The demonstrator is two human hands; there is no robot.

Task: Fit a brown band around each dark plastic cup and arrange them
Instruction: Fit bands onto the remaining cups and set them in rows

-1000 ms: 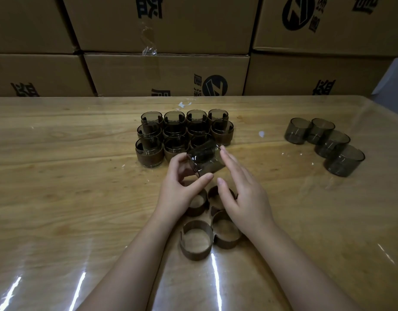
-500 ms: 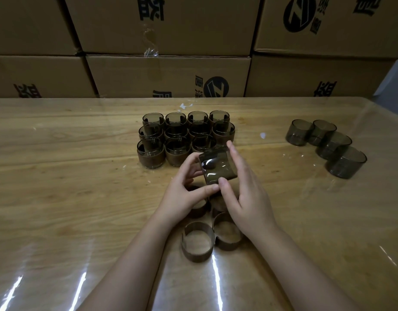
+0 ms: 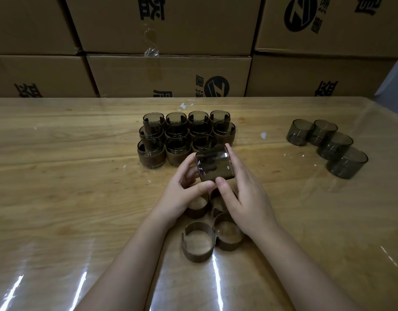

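Both hands hold one dark plastic cup (image 3: 214,163) just above the table, tipped with its base toward me. My left hand (image 3: 182,194) pinches its near edge with the thumb, and my right hand (image 3: 245,194) grips it from the right side. No band shows on this cup. Behind it stands a block of several banded cups (image 3: 152,152) in rows. Several loose brown bands (image 3: 198,242) lie under and just in front of my hands, some partly hidden.
Several bare dark cups (image 3: 347,162) sit in a curved line at the right of the wooden table (image 3: 58,187), which is covered by a glossy clear sheet. Stacked cardboard boxes (image 3: 168,75) wall off the far edge.
The cup has been turned from lying sideways to base-toward-me and lifted slightly nearer. My right hand has closed from beside the cup onto it.
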